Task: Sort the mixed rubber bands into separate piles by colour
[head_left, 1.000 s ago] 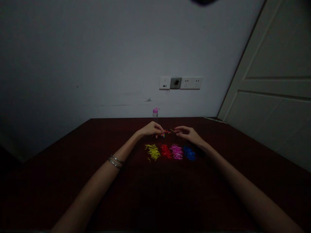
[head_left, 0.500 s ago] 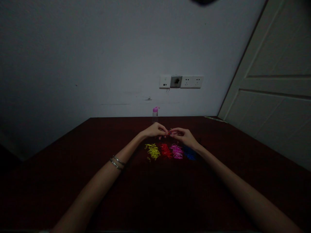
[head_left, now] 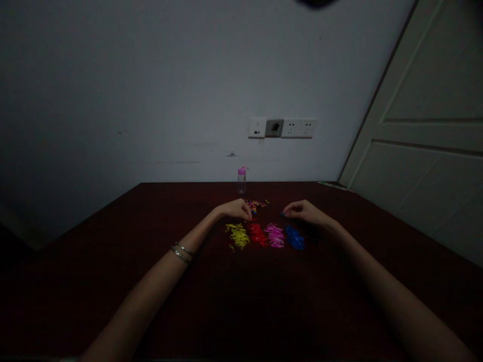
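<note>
Currently your right hand [head_left: 306,212] pinches a small blue band [head_left: 283,214] at narrowed fingertips, on the far side of the blue pile [head_left: 295,238]. Your left hand [head_left: 237,209] is curled, its fingertips beside a red strand [head_left: 254,219] beyond the red pile [head_left: 258,235]; whether it grips that strand, I cannot tell. Left to right before you on the table [head_left: 181,201] lie the yellow pile [head_left: 238,236], red, the pink pile [head_left: 275,235] and blue. Farther off sit a mixed heap [head_left: 258,204] and a pink-capped bottle [head_left: 241,182].
</note>
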`<state>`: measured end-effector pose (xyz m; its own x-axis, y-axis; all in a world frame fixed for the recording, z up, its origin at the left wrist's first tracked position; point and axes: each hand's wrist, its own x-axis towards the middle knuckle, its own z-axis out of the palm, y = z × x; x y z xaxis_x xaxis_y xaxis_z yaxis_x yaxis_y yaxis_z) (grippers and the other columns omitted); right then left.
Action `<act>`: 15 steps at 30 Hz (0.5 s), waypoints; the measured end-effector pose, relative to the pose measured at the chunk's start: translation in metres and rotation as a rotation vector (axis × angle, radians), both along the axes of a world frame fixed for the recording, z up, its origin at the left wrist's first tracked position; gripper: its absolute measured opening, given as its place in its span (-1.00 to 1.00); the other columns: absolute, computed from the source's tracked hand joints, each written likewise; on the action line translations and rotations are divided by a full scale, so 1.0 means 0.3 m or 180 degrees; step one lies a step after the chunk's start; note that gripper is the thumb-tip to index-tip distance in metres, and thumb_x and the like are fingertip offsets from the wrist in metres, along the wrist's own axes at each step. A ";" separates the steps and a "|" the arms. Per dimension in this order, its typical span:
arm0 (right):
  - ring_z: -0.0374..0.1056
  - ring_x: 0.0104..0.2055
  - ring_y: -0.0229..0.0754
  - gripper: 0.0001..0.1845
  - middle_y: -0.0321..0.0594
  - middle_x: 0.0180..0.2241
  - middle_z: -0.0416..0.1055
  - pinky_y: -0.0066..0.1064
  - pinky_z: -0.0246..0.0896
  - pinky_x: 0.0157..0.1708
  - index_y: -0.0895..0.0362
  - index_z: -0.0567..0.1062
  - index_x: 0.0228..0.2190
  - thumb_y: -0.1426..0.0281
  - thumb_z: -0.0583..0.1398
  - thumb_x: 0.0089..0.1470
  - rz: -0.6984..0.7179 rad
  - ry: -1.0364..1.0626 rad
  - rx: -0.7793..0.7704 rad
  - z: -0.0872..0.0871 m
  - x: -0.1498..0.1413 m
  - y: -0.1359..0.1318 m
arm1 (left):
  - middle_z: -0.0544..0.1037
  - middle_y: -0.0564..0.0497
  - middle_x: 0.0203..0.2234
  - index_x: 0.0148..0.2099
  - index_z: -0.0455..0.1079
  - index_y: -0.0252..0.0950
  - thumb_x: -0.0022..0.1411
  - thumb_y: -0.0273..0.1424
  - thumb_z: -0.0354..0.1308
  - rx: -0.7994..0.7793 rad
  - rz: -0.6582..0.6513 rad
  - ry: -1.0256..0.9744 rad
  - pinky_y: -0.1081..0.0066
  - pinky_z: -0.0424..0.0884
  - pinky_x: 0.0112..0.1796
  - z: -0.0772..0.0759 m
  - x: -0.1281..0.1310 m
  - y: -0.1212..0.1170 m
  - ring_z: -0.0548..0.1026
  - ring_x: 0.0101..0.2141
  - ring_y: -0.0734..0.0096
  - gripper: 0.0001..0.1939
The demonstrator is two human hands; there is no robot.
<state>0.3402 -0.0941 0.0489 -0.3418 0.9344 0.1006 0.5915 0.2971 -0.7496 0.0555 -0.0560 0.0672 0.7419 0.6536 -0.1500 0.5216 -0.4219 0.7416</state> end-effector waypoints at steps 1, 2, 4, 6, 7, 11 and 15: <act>0.32 -0.40 -0.20 -0.70 -0.17 -0.44 0.46 -0.35 0.21 -0.36 0.22 0.51 -0.40 0.27 0.20 -0.19 0.0055 -0.0092 -0.0042 -0.003 0.005 0.000 | 0.41 0.05 -0.66 -0.43 0.47 -0.43 -0.14 -0.52 0.10 0.0022 -0.0030 0.0057 0.57 0.11 -0.60 0.001 0.000 -0.001 0.25 -0.64 0.63 -0.84; 0.32 -0.41 -0.20 -0.71 -0.17 -0.45 0.45 -0.35 0.21 -0.37 0.22 0.52 -0.40 0.29 0.19 -0.19 0.0107 -0.0161 -0.0086 -0.007 0.008 0.000 | 0.42 0.05 -0.65 -0.44 0.48 -0.43 -0.14 -0.53 0.10 0.0034 -0.0049 0.0096 0.57 0.13 -0.58 0.002 0.000 -0.002 0.26 -0.63 0.62 -0.84; 0.32 -0.41 -0.20 -0.73 -0.17 -0.46 0.45 -0.35 0.21 -0.37 0.22 0.52 -0.41 0.33 0.18 -0.20 0.0206 -0.0221 -0.0208 -0.014 0.009 0.000 | 0.43 0.04 -0.64 -0.43 0.48 -0.42 -0.15 -0.52 0.11 0.0043 -0.0053 0.0124 0.56 0.14 -0.57 0.001 0.001 -0.003 0.28 -0.61 0.61 -0.83; 0.33 -0.40 -0.19 -0.74 -0.16 -0.45 0.46 -0.35 0.22 -0.36 0.22 0.52 -0.41 0.37 0.17 -0.22 0.0282 -0.0207 -0.0315 -0.019 0.008 0.002 | 0.44 0.03 -0.62 -0.42 0.49 -0.42 -0.15 -0.52 0.12 0.0049 -0.0065 0.0089 0.56 0.15 -0.56 -0.003 0.003 0.000 0.29 -0.59 0.59 -0.82; 0.33 -0.39 -0.18 -0.74 -0.16 -0.44 0.46 -0.34 0.22 -0.35 0.21 0.52 -0.41 0.38 0.17 -0.23 0.0299 -0.0181 -0.0335 -0.021 0.008 0.003 | 0.45 0.02 -0.61 -0.41 0.49 -0.42 -0.15 -0.51 0.12 0.0055 -0.0071 0.0040 0.56 0.16 -0.55 -0.006 0.003 0.003 0.29 -0.59 0.59 -0.81; 0.35 -0.35 -0.15 -0.74 -0.14 -0.41 0.47 -0.33 0.22 -0.31 0.21 0.52 -0.41 0.41 0.17 -0.26 0.0185 -0.0104 -0.0194 -0.019 0.013 0.010 | 0.45 0.01 -0.61 -0.38 0.49 -0.44 -0.14 -0.50 0.12 0.0192 0.0199 -0.0308 0.54 0.17 -0.54 -0.027 -0.005 0.030 0.30 -0.59 0.58 -0.79; 0.34 -0.34 -0.15 -0.76 -0.15 -0.40 0.47 -0.34 0.22 -0.31 0.18 0.51 -0.41 0.40 0.17 -0.23 -0.0097 -0.0068 0.0037 -0.021 0.030 0.019 | 0.47 -0.01 -0.59 -0.40 0.50 -0.43 -0.12 -0.49 0.10 0.0586 0.0864 -0.0552 0.52 0.22 -0.51 -0.061 -0.044 0.086 0.33 -0.56 0.55 -0.80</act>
<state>0.3493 -0.0886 0.0427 -0.3153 0.9432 0.1046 0.6162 0.2873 -0.7333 0.0424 -0.0304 0.0488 0.5418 0.8344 0.1012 0.5061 -0.4200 0.7533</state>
